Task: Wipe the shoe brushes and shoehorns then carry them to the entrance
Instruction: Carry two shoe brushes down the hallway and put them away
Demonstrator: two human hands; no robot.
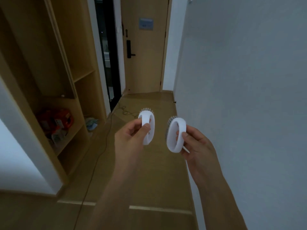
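Two white oval shoe brushes with grey bristles are held out in front of me above the hallway floor. My left hand [132, 133] pinches the loop handle of the left brush [148, 128], bristles pointing away. My right hand [194, 143] grips the handle of the right brush [176, 135]; a thin white piece sticks out under that brush by my fingers. No shoehorn can be made out clearly.
A wooden entrance door [144, 47] with a black lock stands at the hallway's end. Wooden shelving [66, 113] on the left holds red packages [56, 122]. A cable [99, 155] runs along the floor. A pale wall [240, 97] lines the right side.
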